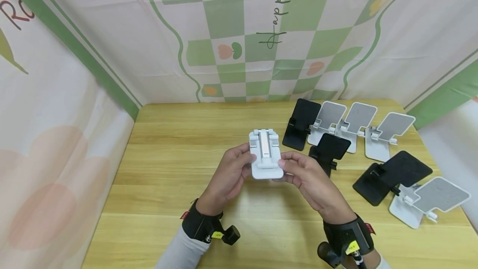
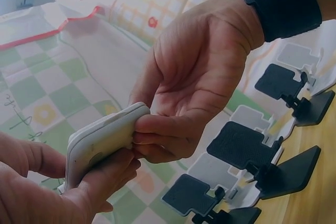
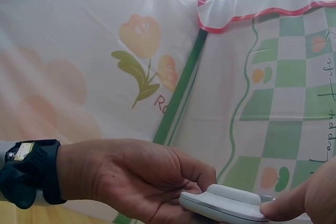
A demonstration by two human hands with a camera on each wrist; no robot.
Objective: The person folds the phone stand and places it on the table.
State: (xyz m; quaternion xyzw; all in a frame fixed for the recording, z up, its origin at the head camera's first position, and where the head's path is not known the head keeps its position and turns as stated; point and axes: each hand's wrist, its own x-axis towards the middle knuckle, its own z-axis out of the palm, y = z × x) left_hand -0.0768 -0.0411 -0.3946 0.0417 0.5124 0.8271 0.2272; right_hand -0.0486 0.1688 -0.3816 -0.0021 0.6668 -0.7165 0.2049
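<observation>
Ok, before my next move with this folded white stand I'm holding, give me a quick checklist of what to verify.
1. Grip on the folded white stand: ok, the left hand and right hand hold it from opposite sides.
2. Stand opened out: not ok, it is folded flat.
3. Right hand clear of the nearest black stand: cannot tell, it partly covers that stand in the head view.
4. Farthest-left black stand opened, for comparison: ok, its plate is raised.
5. Hinge stiffness on the held stand: cannot tell from pictures.
</observation>
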